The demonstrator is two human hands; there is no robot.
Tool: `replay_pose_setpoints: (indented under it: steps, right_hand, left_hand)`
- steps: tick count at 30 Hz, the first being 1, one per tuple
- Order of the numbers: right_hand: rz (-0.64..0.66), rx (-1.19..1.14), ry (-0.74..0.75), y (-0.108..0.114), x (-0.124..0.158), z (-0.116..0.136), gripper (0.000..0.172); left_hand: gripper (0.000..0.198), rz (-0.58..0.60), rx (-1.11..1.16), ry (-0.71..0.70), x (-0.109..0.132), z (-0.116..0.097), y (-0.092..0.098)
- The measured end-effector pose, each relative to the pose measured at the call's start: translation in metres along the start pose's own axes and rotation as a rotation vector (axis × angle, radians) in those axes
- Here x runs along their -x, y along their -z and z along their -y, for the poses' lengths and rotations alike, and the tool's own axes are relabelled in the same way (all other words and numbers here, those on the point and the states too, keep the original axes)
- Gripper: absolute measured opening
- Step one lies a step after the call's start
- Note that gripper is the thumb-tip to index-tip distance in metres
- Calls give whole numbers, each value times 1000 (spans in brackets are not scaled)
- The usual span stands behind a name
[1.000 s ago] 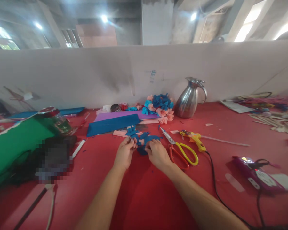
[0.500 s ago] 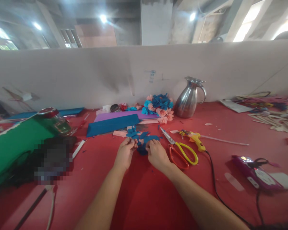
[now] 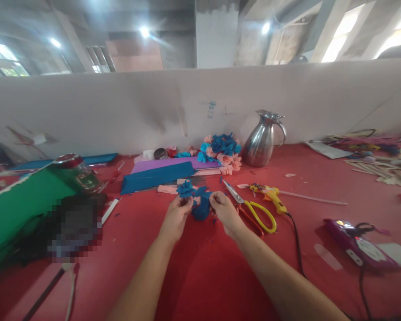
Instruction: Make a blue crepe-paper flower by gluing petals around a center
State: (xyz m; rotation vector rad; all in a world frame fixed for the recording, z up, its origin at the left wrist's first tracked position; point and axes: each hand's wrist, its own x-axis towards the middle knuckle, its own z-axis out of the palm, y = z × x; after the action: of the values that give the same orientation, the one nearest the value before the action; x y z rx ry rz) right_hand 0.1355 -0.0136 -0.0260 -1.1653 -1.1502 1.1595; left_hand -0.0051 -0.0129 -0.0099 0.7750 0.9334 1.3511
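Observation:
In the head view my left hand [image 3: 175, 217] is closed in a pinch at the base of a blue paper flower [image 3: 186, 188]. My right hand [image 3: 225, 213] pinches the edge of a blue paper piece [image 3: 205, 195], just right of the flower. Below and between the hands lies a pile of blue paper pieces [image 3: 200, 211] with a bit of pink among them. To the right of my right hand, scissors [image 3: 254, 209] with one yellow and one red handle lie with their blades pointing away. Fingertip detail is too small to make out.
A yellow glue gun [image 3: 272, 196] with a black cord lies beyond the scissors. Behind are blue sheets [image 3: 157, 177], a bunch of blue and pink paper flowers [image 3: 225, 151] and a steel jug [image 3: 262, 140]. A purple device [image 3: 357, 243] sits right; a glass jar [image 3: 80, 174] left.
The blue flower now stands up at my left fingertips. My right hand has shifted slightly right and lifted, with a blue paper piece at its fingers.

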Motion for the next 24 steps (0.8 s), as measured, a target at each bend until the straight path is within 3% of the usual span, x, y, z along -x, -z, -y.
replay_pose_setpoints:
  steps: [6,10,13,18,24]
  right_hand:
    - [81,-79,-13,-4,4,6,27]
    - [83,-106,-24,-5,6,10,29]
    - [69,-95,-54,-5,8,14,33]
    - [200,-137,-86,-7,11,14,33]
    - [192,-101,-82,-7,6,9,12]
  left_hand:
    - [32,15,-122,-13,5,3,-2]
    - [26,-5,-211,1,8,2,-3]
    - [25,-29,-199,29,8,1,-5]
    - [27,-98,-127,58,5,1,-1]
    - [28,-168,-88,7,2,-1,-1]
